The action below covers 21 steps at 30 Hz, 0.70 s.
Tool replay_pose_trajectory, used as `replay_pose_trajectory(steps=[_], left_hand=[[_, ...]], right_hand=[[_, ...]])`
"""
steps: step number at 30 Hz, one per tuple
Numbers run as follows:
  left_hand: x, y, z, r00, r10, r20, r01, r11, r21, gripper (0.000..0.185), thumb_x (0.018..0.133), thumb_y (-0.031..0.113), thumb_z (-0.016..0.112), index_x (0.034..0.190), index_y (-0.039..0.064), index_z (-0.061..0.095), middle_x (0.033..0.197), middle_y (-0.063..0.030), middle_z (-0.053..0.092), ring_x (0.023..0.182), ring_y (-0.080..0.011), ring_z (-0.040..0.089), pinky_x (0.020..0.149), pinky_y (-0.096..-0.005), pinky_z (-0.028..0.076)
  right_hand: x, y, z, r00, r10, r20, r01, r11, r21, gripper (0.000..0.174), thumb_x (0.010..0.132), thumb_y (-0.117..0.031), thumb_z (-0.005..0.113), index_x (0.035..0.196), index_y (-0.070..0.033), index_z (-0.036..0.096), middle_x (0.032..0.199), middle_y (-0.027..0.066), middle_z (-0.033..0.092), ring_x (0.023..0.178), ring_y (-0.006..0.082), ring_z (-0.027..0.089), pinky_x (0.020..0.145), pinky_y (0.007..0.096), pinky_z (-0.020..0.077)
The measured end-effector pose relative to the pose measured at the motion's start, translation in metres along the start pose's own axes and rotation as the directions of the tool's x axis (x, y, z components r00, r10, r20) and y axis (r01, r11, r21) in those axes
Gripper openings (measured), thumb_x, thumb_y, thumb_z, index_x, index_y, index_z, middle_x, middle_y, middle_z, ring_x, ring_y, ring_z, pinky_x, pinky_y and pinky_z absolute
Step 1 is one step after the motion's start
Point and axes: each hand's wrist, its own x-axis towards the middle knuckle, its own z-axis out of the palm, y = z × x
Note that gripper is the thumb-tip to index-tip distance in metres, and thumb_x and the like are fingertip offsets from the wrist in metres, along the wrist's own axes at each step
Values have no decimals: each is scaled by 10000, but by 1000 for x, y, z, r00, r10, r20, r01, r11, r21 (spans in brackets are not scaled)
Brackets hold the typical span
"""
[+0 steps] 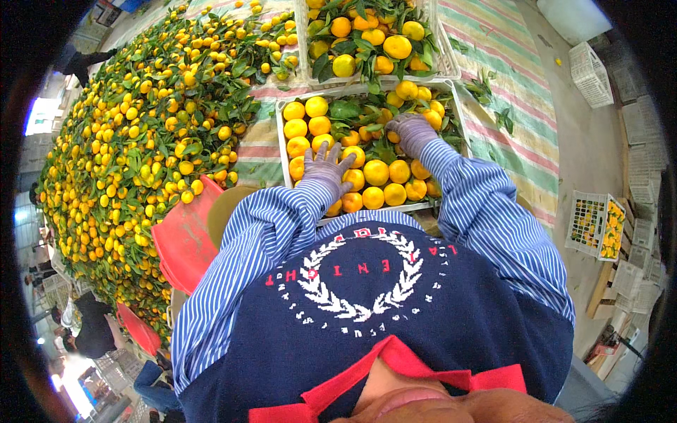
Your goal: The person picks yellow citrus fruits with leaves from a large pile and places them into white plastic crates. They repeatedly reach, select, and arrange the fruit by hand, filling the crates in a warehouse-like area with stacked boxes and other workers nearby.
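A white plastic crate (458, 108) in front of me holds orange-yellow mandarins (376, 173) with green leaves among them. Fruit sits in rows along its left and near sides, while leafy stems (345, 110) show in the middle. My left hand (323, 170), in a thin greyish-purple glove, rests with fingers spread on mandarins at the left front. Farther right and deeper in the crate is my right hand (411, 133), gloved alike. Its fingers curl down among leaves and touch a mandarin (393, 137); whether they grip it is hidden.
Beyond stands another crate (302, 47) of leafy mandarins. A large pile of mandarins (132, 158) covers the left, on a striped sheet (521, 121). A red plastic basin (185, 232) lies by my left arm. A fruit-filled crate (586, 227) stands at right; another person (92, 325) is lower left.
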Motion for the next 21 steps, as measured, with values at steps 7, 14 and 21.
replay_pose_trajectory(steps=[7, 14, 21], left_hand=[[4, -9, -3, 998, -49, 51, 54, 992, -113, 742, 952, 576, 591, 1611, 416, 290, 1724, -115, 145, 1595, -356, 91, 1235, -645, 66], [3, -14, 1, 1000, -15, 19, 17, 994, -108, 745, 937, 596, 595, 1603, 416, 311, 1723, -123, 139, 1597, -333, 95, 1228, -651, 71], [11, -19, 6, 982, 90, -168, -96, 995, -32, 617, 954, 551, 586, 1507, 299, 476, 1699, -119, 205, 1577, -316, 173, 1235, -632, 80]], right_hand=[[40, -34, 10, 986, 158, -53, -87, 760, 644, 606, 905, -419, 707, 1330, -2, 596, 1238, 240, 685, 1171, 383, 655, 1028, 426, 501], [71, -54, 32, 992, 122, 40, -118, 745, 656, 493, 928, -373, 713, 1329, -93, 648, 1288, 205, 685, 1205, 376, 645, 1041, 427, 501], [66, -64, 30, 979, 110, 174, -200, 711, 674, 507, 934, -372, 703, 1380, -143, 627, 1304, 180, 683, 1213, 362, 642, 1045, 432, 504]])
